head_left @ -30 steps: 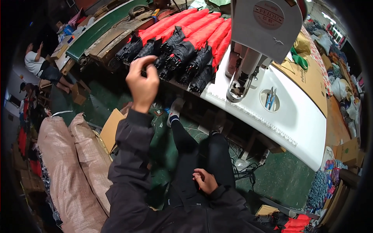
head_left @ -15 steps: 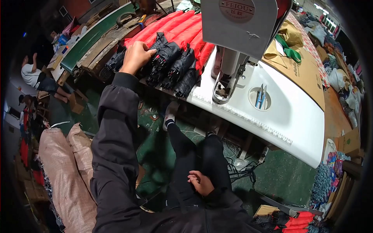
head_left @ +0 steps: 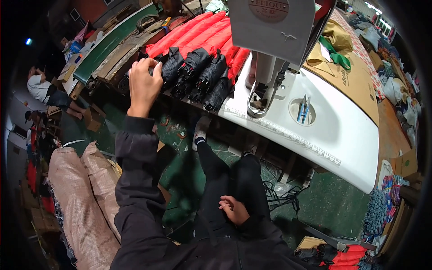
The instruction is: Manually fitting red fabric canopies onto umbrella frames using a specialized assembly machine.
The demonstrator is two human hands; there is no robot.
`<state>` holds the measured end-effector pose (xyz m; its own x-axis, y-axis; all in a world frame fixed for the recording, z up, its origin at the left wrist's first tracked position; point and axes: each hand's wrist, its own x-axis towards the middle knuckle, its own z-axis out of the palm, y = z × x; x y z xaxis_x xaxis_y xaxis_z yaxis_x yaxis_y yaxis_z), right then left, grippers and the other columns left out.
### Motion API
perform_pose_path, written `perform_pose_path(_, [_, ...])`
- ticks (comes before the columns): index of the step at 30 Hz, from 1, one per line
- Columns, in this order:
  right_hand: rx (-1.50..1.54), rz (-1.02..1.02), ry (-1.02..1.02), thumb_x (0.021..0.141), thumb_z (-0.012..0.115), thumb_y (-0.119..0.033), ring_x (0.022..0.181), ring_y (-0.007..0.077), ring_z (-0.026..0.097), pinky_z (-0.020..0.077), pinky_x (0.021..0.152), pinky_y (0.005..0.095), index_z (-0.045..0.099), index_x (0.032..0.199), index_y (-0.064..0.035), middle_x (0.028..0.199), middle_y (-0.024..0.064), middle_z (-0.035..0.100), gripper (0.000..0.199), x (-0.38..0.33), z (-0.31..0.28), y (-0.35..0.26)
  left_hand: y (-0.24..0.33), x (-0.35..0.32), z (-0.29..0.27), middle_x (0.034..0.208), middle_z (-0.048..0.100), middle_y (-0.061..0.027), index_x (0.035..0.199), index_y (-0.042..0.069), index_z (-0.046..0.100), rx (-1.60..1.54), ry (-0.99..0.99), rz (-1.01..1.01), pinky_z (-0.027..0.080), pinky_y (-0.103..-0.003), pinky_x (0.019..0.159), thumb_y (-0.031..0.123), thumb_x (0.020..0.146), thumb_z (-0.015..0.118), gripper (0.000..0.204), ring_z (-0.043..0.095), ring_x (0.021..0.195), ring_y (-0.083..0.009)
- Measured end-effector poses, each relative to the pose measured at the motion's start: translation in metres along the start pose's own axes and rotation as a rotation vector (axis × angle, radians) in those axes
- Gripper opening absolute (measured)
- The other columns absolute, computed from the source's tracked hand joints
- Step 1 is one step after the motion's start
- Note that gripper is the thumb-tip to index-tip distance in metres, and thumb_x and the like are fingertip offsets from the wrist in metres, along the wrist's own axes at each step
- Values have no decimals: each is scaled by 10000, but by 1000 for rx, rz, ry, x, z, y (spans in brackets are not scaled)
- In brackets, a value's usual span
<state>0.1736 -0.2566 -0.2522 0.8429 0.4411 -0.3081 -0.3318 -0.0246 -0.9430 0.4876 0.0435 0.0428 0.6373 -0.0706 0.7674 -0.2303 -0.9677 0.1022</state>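
Note:
My left hand (head_left: 145, 85) hovers at the near left corner of a row of folded umbrellas. Its fingers are loosely bent with the thumb apart, and nothing shows in them. The umbrellas have red canopies (head_left: 191, 33) pointing away and dark gathered ends (head_left: 198, 67) toward me, with ribs poking out. They lie side by side left of a grey-white sewing machine head (head_left: 274, 33). My right hand (head_left: 235, 210) rests on my lap, fingers loosely parted, holding nothing visible.
Blue-handled thread snips (head_left: 303, 110) lie in a round recess of the white machine table (head_left: 342, 135), behind a ruler strip. Cardboard (head_left: 351, 85) covers its far side. Stuffed woven sacks (head_left: 81, 202) stand at left. Cables (head_left: 283, 198) tangle underneath. Another person (head_left: 42, 87) is far left.
My left hand has come off the dark umbrella ends, drawing back to the left and nearer to me, its pinch loosened. My right hand stays on my lap.

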Motion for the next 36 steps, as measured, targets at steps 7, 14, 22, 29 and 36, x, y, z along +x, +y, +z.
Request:
perform_pose_path(7, [-21, 2, -20, 1044, 566, -97, 1036, 164, 716, 558, 710, 243, 555, 1340, 45, 1170, 148, 713, 328, 0, 6, -2, -30, -61, 37, 1184, 584, -154, 1257, -66, 540, -132, 626, -485, 501, -365, 899, 291, 1048, 598, 418, 607, 987, -226])
perform_pose_path(14, [-14, 25, -16, 1048, 557, -101, 1038, 167, 715, 559, 689, 246, 542, 1353, 42, 1179, 148, 710, 337, -3, 7, 0, -19, -42, 97, 1607, 260, -296, 1525, -148, 204, -569, 497, -844, 208, -386, 1229, 551, 1095, 320, 828, 274, 1496, -341])
perform_pose_path(22, [-16, 19, -18, 1050, 551, -101, 1043, 170, 713, 558, 672, 244, 542, 1352, 43, 1182, 146, 709, 335, -1, 5, -5, 2, -37, 84, 1699, -81, -261, 1585, -119, -43, -698, 178, -774, -12, -368, 1279, 652, 1067, 234, 969, -82, 1591, -317])
perform_pose_path(29, [29, -22, -32, 1042, 569, -99, 1033, 175, 714, 558, 659, 249, 555, 1340, 46, 1153, 149, 717, 331, 3, 9, 4, 8, -115, 66, 1691, 89, -277, 1610, -68, 28, -805, 355, -674, 127, -397, 1279, 308, 1127, 407, 721, 124, 1585, -321])
perform_pose_path(36, [40, -37, 51, 1027, 561, -68, 881, 173, 722, 556, 800, 290, 610, 1226, 71, 1037, 136, 741, 248, 5, 11, 7, 124, -366, 62, 1482, 526, -255, 1481, -62, 447, -639, 18, -770, 401, -384, 1151, 33, 1027, 504, 467, 510, 1404, -330])
